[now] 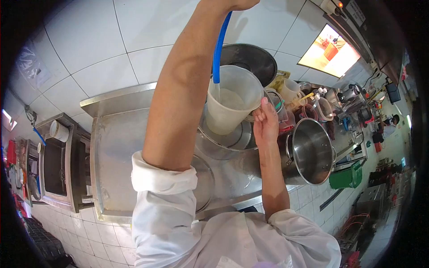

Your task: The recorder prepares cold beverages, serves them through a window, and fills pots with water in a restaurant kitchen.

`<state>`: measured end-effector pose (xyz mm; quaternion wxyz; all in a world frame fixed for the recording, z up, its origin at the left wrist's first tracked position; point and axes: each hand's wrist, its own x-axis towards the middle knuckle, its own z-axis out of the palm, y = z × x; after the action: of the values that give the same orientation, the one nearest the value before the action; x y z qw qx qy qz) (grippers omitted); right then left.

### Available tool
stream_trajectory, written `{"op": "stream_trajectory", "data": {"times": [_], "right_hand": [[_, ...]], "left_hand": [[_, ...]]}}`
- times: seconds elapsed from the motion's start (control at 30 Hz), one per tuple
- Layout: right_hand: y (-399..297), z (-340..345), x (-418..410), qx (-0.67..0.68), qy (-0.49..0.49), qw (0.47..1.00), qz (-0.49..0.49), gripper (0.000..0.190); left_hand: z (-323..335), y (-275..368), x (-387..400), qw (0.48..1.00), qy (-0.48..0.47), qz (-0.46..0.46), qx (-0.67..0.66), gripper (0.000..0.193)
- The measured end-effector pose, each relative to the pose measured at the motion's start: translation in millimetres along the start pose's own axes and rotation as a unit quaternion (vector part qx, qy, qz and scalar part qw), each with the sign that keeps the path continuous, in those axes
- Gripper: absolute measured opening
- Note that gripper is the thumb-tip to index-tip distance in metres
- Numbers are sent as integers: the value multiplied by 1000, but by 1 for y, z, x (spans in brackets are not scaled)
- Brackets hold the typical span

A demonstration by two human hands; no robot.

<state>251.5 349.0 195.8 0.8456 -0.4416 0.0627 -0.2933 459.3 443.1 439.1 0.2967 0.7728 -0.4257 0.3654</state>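
Observation:
My right hand (265, 124) grips the near right side of a translucent plastic jug (223, 117), fingers curled and thumb up; the handle itself is hidden by them. The jug tilts slightly, its base inside a wide steel pot (239, 134). A blue hose (218, 63) hangs into the jug's mouth, with water running from its end and cloudy liquid showing inside. Up at the top edge of the picture is my left hand (239, 4), cut off by the frame beside the hose's upper part. What its fingers hold is out of sight.
A tall stainless stockpot (313, 154) leans open at right. Behind the jug stands a dark round pan (249, 60). Plastic jugs and utensils (300, 97) crowd the counter beyond. A steel sink (55, 167) lies far left, a green bin (347, 176) right. Someone in white (389, 129) stands far off.

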Motion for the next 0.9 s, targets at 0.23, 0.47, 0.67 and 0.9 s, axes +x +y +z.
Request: {"op": "stream_trajectory", "data": {"times": [0.23,0.47,0.67,0.9], "right_hand": [[1,1,0,-2,6,1000,-1,33],[2,4,0,5,-4,1000,-5,33],[1,3,0,4,-10,1000,-12,33],[3,3,1,12,-5,1000,-8,32]], "left_hand": [[3,0,-1,1000,10,3,-4,58],[1,0,-1,1000,9,1,10,59],[4,0,-1,1000,14,8,-6,58],[-3,5,-3,1000,-11,-9,-8,56]]}}
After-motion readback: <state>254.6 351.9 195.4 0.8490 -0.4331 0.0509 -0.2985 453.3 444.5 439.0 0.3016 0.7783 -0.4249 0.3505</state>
